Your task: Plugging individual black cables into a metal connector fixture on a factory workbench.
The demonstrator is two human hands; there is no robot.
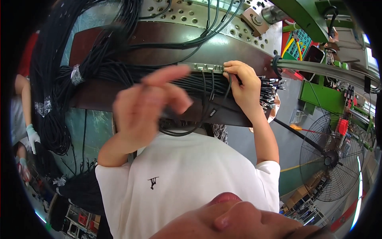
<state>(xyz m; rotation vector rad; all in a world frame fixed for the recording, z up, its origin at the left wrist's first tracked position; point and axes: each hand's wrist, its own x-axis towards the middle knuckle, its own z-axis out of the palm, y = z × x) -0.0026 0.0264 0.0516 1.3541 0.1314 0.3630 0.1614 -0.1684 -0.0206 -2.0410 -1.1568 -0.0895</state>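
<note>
A narrow metal fixture (205, 67) with a row of slots lies on a dark brown board (223, 49). Short black cables hang down from it with their ends seated in the slots. At its right end, my right hand (246, 81) pinches a black cable (230, 84) by its end; the fingertips hide the connector. My left hand (145, 107) hovers left of the fixture, over a thick bundle of black cables (119, 73). It is blurred, with index finger and thumb spread apart and nothing visible between them.
Loose metal-tipped cable ends (270, 93) poke out at the board's right. Large tied cable bundles (51, 79) hang at left, near a co-worker's gloved hand (32, 137). A perforated metal plate (179, 14) lies behind. A caged fan (330, 159) and yellow-handled pliers (292, 47) are at right.
</note>
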